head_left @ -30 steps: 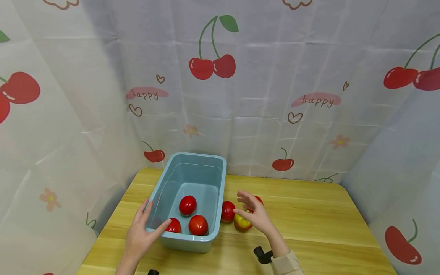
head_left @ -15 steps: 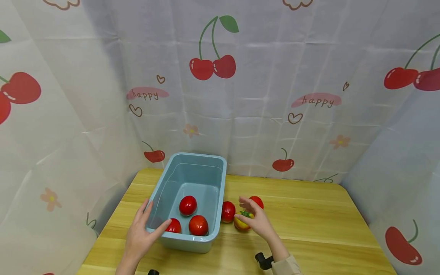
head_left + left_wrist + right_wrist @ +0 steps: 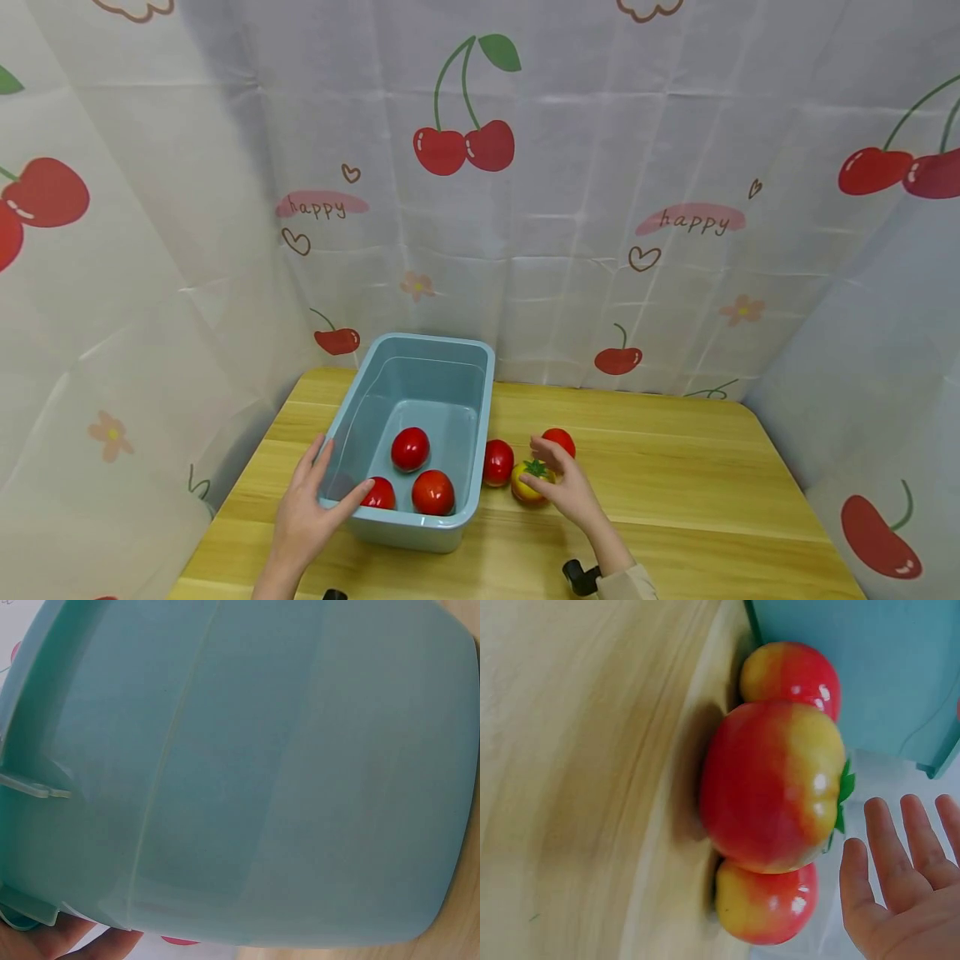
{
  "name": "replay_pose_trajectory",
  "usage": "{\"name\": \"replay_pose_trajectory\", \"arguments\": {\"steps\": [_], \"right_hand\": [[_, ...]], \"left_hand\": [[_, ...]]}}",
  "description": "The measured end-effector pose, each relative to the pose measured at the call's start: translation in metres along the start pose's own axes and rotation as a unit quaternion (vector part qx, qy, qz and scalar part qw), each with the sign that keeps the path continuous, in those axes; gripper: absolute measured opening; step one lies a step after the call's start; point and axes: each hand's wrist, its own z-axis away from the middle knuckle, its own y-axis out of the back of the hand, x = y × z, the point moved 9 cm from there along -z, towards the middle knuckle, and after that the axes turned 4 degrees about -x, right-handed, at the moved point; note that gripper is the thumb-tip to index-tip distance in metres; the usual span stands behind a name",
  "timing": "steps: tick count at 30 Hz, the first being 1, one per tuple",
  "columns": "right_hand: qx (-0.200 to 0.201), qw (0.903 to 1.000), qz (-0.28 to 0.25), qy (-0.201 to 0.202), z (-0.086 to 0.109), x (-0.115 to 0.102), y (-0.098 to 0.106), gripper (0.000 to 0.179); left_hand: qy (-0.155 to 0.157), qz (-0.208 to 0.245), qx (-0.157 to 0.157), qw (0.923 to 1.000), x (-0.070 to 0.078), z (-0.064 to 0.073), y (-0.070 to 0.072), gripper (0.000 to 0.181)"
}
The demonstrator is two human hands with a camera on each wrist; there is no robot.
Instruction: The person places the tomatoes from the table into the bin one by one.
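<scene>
The left hand point(image 3: 303, 517) rests at the blue bin's point(image 3: 412, 535) near left corner, its fingers straight and spread, thumb over the rim. The bin stands toward the left edge of the table point(image 3: 690, 483), holding three red fruits point(image 3: 432, 492). On its right-edge side, the right hand point(image 3: 566, 492) hovers by a yellow-and-red tomato point(image 3: 772, 787), fingers parted. One loose fruit point(image 3: 498, 462) lies beside the bin; another fruit point(image 3: 559, 442) lies nearer the far edge, before a curtain point(image 3: 555, 275).

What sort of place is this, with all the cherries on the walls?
Probably a small screened-off booth indoors: cherry-print sheets hang around three sides of a wooden table, and a blue bin stands on it.
</scene>
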Motion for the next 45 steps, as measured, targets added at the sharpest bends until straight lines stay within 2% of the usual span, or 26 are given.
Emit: {"name": "replay_pose_trajectory", "arguments": {"steps": [2, 5, 23, 39, 45], "right_hand": [[0.006, 0.9999, 0.009, -0.008, -0.002, 0.013, 0.001, 0.055], [0.010, 0.9996, 0.019, -0.018, -0.002, 0.020, 0.001, 0.056], [0.016, 0.9984, 0.047, -0.028, 0.000, 0.034, 0.001, 0.060], [0.016, 0.9939, 0.103, -0.038, 0.000, 0.053, -0.003, 0.061], [0.013, 0.9929, 0.109, -0.047, 0.001, 0.056, -0.006, 0.064]], "left_hand": [[-0.001, 0.000, 0.000, 1.0000, 0.000, 0.000, 0.000, 0.086], [0.000, 0.001, 0.000, 1.0000, 0.000, 0.000, 0.001, 0.086], [0.018, 0.000, -0.016, 0.9997, -0.002, 0.000, -0.001, 0.090], [0.014, -0.001, -0.010, 0.9999, -0.001, 0.000, -0.001, 0.089], [0.014, 0.002, -0.010, 0.9999, -0.001, 0.000, 0.000, 0.089]]}}
